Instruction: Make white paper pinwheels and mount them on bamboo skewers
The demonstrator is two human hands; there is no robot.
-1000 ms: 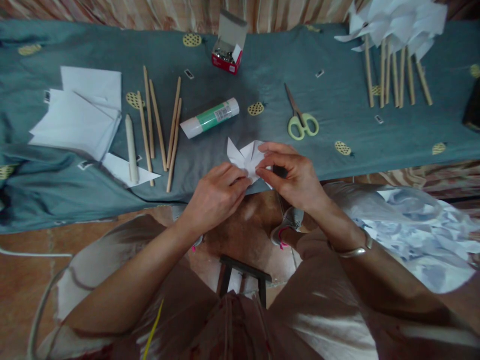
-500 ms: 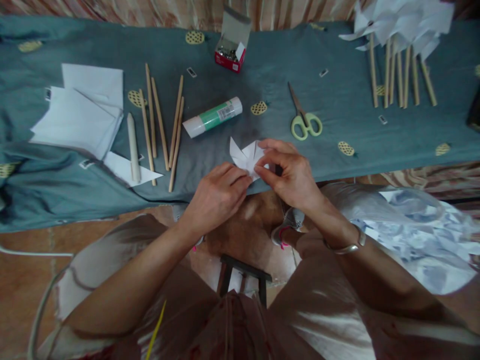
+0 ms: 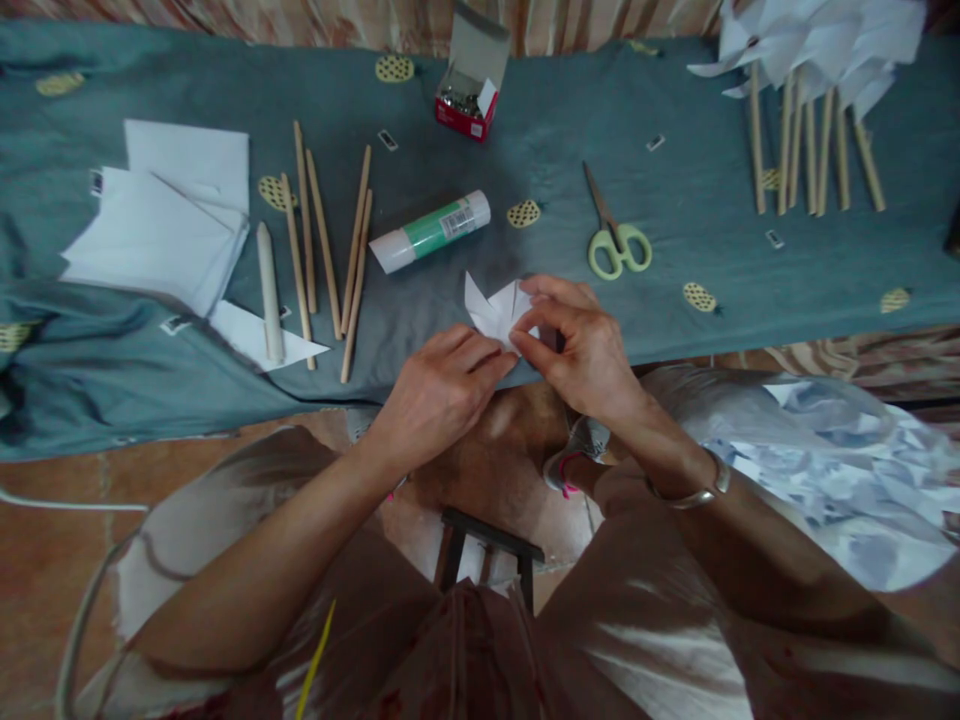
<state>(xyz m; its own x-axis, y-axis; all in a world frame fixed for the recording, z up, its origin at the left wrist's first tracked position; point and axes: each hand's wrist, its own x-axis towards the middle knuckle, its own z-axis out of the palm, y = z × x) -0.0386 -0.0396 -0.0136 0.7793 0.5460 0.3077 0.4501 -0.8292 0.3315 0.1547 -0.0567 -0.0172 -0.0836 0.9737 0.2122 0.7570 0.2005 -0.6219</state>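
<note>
Green cloth covers the surface [image 3: 675, 190], and its near edge runs just beyond the knees. Near this edge, both hands engage the paper [image 3: 491, 312], a small white folded piece.

Left hand [image 3: 446, 388]: positioned on the near-left side, fingers bent, fingertips gripping the paper's near edge. Right hand [image 3: 574, 340]: positioned on the right side, thumb and forefinger pinching near the middle, other fingers against the far-right part. The fingertips of the two hands nearly meet at the near edge.

Governing relation, by judgement: the paper lies between the hands and slightly beyond them, with the right fingertips nearer its centre. One pointed blade projects free at the far left, directed away from the body. The overall long axis cannot be determined, because the right fingers cover part of the outline. Contact between the paper and the cloth cannot be confirmed.

Beyond the paper, the glue stick [image 3: 430, 231] lies slantwise, its right end farther from the body. Wooden rods [image 3: 324, 245] lie to its left; scissors [image 3: 618, 245] lie to its right, tips pointing away. Farther out stands the box [image 3: 461, 118], lid raised. Pinwheels [image 3: 817, 45] lie grouped at the far right.
</note>
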